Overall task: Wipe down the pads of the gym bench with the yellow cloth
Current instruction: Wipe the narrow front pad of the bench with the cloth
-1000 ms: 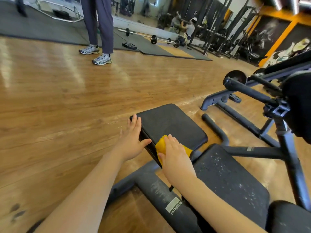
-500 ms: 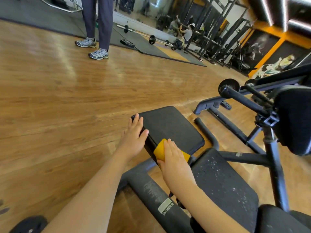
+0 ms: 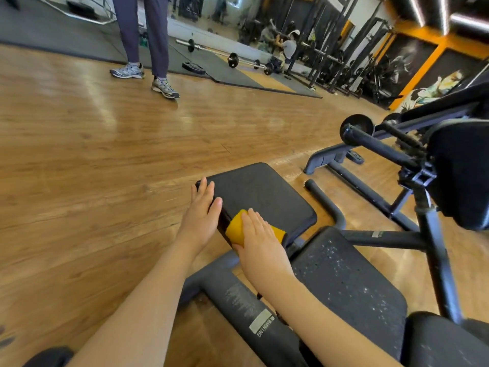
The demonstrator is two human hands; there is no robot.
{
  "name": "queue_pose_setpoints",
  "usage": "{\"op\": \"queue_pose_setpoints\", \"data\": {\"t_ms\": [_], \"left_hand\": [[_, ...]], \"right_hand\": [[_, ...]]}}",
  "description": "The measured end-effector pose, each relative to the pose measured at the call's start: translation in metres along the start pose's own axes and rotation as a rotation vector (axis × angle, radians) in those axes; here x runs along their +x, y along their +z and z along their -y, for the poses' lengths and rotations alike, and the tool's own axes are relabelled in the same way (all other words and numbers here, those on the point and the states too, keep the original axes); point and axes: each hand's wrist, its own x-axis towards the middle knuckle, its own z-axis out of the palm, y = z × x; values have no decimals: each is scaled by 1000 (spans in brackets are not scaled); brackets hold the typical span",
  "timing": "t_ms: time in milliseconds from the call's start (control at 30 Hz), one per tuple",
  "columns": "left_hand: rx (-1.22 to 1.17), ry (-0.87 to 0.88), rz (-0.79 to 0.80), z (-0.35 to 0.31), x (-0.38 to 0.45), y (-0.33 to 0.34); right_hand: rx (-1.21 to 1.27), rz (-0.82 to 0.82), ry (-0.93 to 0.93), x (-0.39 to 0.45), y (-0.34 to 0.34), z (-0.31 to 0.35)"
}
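A black seat pad (image 3: 264, 197) of the gym bench lies low in front of me. The yellow cloth (image 3: 236, 228) sits at its near left edge. My right hand (image 3: 260, 243) presses flat on the cloth with straight fingers. My left hand (image 3: 201, 215) rests on the pad's left side, fingers extended along the edge and thumb on top. A second, larger black pad (image 3: 352, 284) nearer me is speckled with white flecks. Another dark pad (image 3: 444, 343) shows at the bottom right corner.
The bench's grey frame beam (image 3: 246, 308) with a warning label runs under my right arm. A black machine with a padded part (image 3: 460, 173) and handle bar (image 3: 381, 147) stands at the right. A person's legs (image 3: 148, 43) stand on the wooden floor far left; a barbell (image 3: 227, 58) lies beyond.
My head view has shifted slightly. Both hands stay almost where they were; the right hand and the cloth have slid a little along the pad's near edge.
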Motion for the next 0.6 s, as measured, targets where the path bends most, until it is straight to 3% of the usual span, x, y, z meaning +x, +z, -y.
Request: {"op": "queue_pose_setpoints", "data": {"t_ms": [267, 367, 500, 600], "left_hand": [[128, 47, -110, 7, 0, 10], [131, 61, -111, 7, -1, 11], [141, 52, -105, 7, -1, 11], [99, 51, -105, 8, -1, 11]], "right_hand": [[206, 40, -46, 2, -10, -18], [334, 72, 103, 39, -19, -36], [263, -38, 426, 96, -30, -69], [254, -28, 327, 100, -26, -61]]}}
